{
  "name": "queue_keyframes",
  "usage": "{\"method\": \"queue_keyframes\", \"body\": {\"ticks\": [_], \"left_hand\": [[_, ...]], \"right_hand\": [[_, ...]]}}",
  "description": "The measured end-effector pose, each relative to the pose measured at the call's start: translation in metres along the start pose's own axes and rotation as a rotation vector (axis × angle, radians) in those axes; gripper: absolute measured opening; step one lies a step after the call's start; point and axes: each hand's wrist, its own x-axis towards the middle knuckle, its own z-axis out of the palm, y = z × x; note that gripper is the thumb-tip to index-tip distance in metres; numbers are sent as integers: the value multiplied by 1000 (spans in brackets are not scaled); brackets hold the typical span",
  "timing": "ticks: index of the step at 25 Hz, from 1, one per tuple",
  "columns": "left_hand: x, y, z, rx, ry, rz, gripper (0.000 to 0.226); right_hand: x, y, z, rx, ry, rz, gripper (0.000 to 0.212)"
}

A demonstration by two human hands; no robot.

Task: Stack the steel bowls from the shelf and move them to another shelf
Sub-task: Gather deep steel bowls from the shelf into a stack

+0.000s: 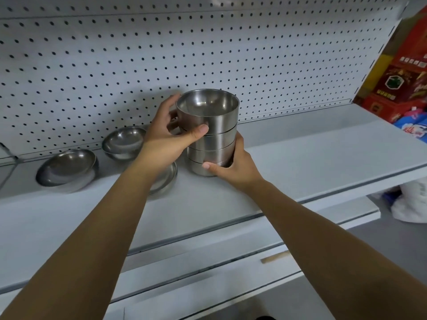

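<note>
**A:** White pegboard wall [208,54] behind, pale shelf [300,158] in front. Where are the bowls?

**B:** Middle of the frame: a stack of four steel bowls [215,140], upright, low over the shelf. Whether it touches the shelf I cannot tell. The left grip [166,132] is wrapped round the upper bowls, thumb in front. The right grip [233,167] clasps the bottom one.

**A:** What could go wrong?

**B:** I'd judge the bowls nest loosely, since seams show between them. If the stack tilts while carried, the smooth steel could slide and the top ones spill. The left forearm also passes over a shallow dish [167,179], and a dropped elbow could knock it. A wide bowl [67,167] and a rounder bowl [124,142] sit unstacked at centre left.

**A:** Any writing?

**B:** Red boxes [402,77] at the right edge carry print, as do the blue packets [413,128] below them. All of it is too blurred to read.
</note>
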Motion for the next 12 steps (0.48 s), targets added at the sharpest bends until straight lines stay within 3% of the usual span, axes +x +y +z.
{"method": "queue_keyframes", "body": {"ticks": [12], "left_hand": [[-32, 30, 53, -79, 22, 91, 91]], "right_hand": [[-44, -14, -43, 116, 117, 29, 114]]}}
